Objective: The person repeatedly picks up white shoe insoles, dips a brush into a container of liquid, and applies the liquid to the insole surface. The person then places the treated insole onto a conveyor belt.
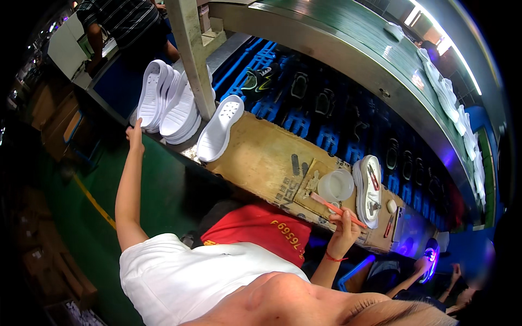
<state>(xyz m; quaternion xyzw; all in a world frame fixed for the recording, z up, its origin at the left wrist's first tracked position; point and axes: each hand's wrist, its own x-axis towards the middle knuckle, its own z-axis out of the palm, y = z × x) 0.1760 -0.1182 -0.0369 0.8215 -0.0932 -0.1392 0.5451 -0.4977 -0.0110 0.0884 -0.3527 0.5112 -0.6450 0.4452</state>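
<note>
At the far left of the bench my left hand (pixel 134 136) has its fingers closed at the lower end of a white shoe sole (pixel 150 95), the outermost in a leaning stack. A second stack of white soles (pixel 179 114) stands right beside it. One single sole (pixel 220 129) lies hollow side up, to the right of the metal post. My right hand (pixel 343 228) grips an orange brush (pixel 331 206) whose pale tip points toward a translucent bowl (pixel 335 186). Just right of the bowl lies a white sole pair (pixel 368 190) with small tools resting on top.
Brown cardboard (pixel 255 155) covers the bench. Behind it, dark shoes (pixel 299 87) ride on a blue-lit conveyor, under a green belt (pixel 326 22) with white pieces. A metal post (pixel 191 60) rises near the soles. Co-workers sit at right and stand at upper left (pixel 125 27).
</note>
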